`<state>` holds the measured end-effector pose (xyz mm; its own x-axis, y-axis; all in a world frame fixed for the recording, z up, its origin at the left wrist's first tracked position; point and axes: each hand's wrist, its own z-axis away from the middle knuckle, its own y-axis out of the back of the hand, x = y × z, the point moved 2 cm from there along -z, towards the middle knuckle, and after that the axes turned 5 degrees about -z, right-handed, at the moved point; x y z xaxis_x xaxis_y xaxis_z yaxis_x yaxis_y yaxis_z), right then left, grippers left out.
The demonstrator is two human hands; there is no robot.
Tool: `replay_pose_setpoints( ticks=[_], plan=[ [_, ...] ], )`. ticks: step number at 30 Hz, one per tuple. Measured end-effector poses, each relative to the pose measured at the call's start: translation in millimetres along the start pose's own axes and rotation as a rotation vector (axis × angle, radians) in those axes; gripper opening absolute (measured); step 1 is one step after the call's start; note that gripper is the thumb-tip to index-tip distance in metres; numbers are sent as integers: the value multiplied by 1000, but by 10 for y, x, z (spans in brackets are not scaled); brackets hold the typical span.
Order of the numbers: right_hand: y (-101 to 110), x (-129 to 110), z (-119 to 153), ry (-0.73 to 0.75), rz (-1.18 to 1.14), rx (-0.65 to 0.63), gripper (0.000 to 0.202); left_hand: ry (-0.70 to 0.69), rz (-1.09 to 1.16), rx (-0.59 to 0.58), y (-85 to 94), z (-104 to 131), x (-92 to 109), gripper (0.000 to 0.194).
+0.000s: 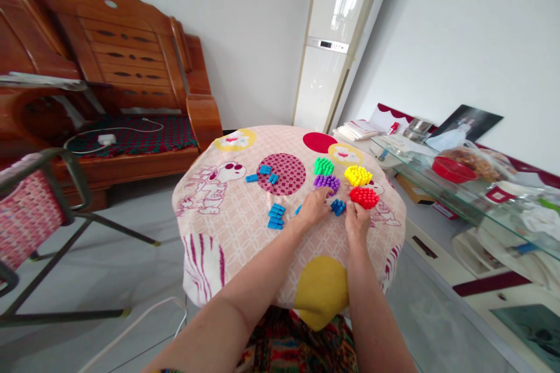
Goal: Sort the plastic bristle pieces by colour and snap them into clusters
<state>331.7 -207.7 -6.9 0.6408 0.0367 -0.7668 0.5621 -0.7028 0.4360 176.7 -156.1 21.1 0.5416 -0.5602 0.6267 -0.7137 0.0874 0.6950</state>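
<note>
Left hand (315, 207) and right hand (357, 221), fingers part-curled, flanked the knobbly blue plastic cluster (338, 207), any hold impossible to tell; arranging seemed in hand, the next move needing steady fingertips.

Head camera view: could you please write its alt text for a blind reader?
A person's bare left hand and right hand flank a blue plastic-looking cluster on a pink patterned tablecloth. A green cluster, purple cluster, yellow cluster and red cluster sit close by, and more blue pieces lie farther left. Behind, at left, stands a carved brown wooden bench.
</note>
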Motion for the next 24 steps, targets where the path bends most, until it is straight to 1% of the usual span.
replay_pose_setpoints(
  ticks=[1,3,6,7,8,10,12,14,16,18,19,21,24],
  plan=[
    [1,-8,2,-3,1,3,40,15,-7,18,84,5,-30,45],
    [-3,-12,3,-18,-1,6,40,62,-37,55,306,20,-120,35],
    [-19,14,-4,-51,-10,-6,41,154,-110,94,710,82,-322,23],
    [-25,26,-7,-55,-15,-10,41,181,-162,85,836,116,-400,21],
    [-30,36,-10,-54,-22,-10,41,202,-225,50,945,155,-478,19],
    [-35,50,-15,-41,-34,-4,40,222,-332,-93,1091,241,-627,20],
    [-36,55,-18,-24,-29,1,39,227,-366,-246,1151,320,-745,23],
    [-38,57,-18,-17,-16,-2,39,216,-340,-336,1159,374,-813,21],
    [-39,64,-17,-18,-16,-5,38,201,-302,-373,1156,397,-830,17],
    [-40,74,-15,-26,-25,-7,39,202,-264,-380,1169,400,-811,15],
    [-40,79,-14,-27,-27,-8,39,208,-244,-362,1184,394,-791,15],
    [-41,85,-12,-26,-26,-12,40,222,-209,-272,1220,371,-726,14],
    [-39,82,-10,-25,-14,-11,39,216,-154,-62,1211,299,-555,16]
  ],
)
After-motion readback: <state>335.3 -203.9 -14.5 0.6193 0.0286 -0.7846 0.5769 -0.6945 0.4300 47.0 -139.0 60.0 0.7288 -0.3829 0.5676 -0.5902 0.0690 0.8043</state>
